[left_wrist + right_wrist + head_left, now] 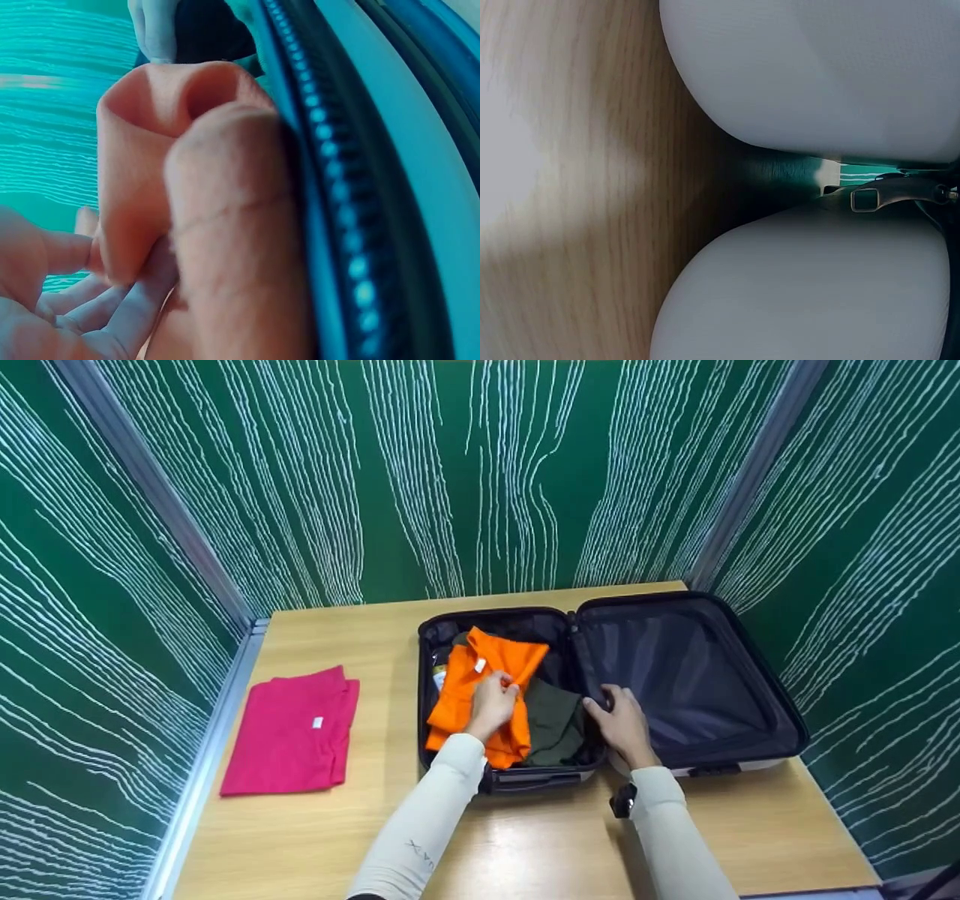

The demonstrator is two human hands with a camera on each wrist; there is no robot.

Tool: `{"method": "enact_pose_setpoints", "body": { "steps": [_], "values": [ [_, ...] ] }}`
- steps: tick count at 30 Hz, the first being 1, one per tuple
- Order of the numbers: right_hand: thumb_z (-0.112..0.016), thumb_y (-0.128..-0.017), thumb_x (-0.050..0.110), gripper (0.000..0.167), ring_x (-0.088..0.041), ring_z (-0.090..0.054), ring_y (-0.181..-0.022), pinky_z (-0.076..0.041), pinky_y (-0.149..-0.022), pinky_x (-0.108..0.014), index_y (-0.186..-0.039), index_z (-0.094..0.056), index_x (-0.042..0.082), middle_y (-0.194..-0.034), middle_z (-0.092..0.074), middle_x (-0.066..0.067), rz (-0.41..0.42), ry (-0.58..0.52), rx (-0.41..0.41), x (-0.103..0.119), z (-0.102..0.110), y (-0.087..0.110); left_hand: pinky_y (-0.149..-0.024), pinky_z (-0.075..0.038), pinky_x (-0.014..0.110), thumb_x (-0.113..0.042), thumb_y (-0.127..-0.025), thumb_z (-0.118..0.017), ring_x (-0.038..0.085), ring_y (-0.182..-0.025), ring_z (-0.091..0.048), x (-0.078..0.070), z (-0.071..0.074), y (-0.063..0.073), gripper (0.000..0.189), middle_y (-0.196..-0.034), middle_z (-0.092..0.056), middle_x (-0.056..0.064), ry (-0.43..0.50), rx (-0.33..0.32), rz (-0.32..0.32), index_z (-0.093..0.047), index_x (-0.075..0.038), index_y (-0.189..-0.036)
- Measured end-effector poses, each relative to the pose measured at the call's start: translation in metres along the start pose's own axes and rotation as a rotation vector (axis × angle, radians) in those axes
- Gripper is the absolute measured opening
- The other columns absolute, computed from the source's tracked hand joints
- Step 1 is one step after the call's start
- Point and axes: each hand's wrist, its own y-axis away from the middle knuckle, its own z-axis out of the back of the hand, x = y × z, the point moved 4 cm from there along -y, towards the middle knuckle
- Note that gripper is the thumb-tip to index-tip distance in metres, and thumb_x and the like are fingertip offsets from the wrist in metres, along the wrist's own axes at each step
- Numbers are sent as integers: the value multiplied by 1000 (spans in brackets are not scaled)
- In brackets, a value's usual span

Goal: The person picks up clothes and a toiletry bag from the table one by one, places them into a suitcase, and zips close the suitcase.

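My left hand [495, 701] pinches a fold of an orange garment [456, 697] with a small white label. In the left wrist view, thumb and fingers [71, 251] lie on both sides of the raised orange cloth [131, 180]. The garment lies in the left half of an open black-lined suitcase [495, 615], partly over a dark green garment [553, 724]. My right hand [626, 727] rests at the inner edge between the suitcase halves, thumb by the green cloth and fingers loosely bent. The right wrist view shows the pale outer shells [802, 292], not the hand.
A folded pink garment [289, 735] with a white label lies on the wooden table [390, 825] at left. The suitcase's other half [697, 675] lies open at right, near green walls [862, 547] with white lines. A zipper pull [865, 199] hangs between the shells.
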Motion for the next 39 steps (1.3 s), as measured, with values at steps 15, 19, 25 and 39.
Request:
{"method": "enact_pose_setpoints", "body": {
  "steps": [15, 19, 25, 39],
  "values": [
    [-63, -99, 43, 60, -38, -57, -106, -45, -96, -53, -142, -55, 1, -117, -58, -21, -5, -4, 9, -1, -1, -1, -65, -50, 22, -22, -98, -68, 12, -71, -62, 1, -16, 2, 18, -100, -74, 6, 10, 162, 40, -71, -10, -110],
    [-63, -99, 42, 60, -38, -57, -106, -45, -96, -53, -142, -55, 1, -118, -58, -22, -2, -8, 9, -1, 0, -1, -75, -51, 25, -22, -97, -69, 16, -84, -64, 2, -18, 3, 17, -104, -75, 6, -24, 173, 19, -72, -11, -109],
    [-63, -99, 42, 60, -39, -58, -107, -45, -96, -54, -142, -55, 1, -118, -58, -22, 0, -6, 7, -1, 0, -1, -76, -51, 26, -23, -98, -67, 16, -87, -64, 3, -19, 4, 15, -105, -74, 4, -23, 211, 42, -72, -13, -108],
    [-65, -99, 39, 57, -36, -57, -101, -45, -93, -51, -140, -56, 0, -111, -57, -19, -6, -21, -8, 0, 0, 0, -82, -52, 27, -21, -97, -67, 16, -93, -66, -1, -16, 5, 13, -106, -74, 4, 8, 217, 41, -72, -13, -105]
  ]
}}
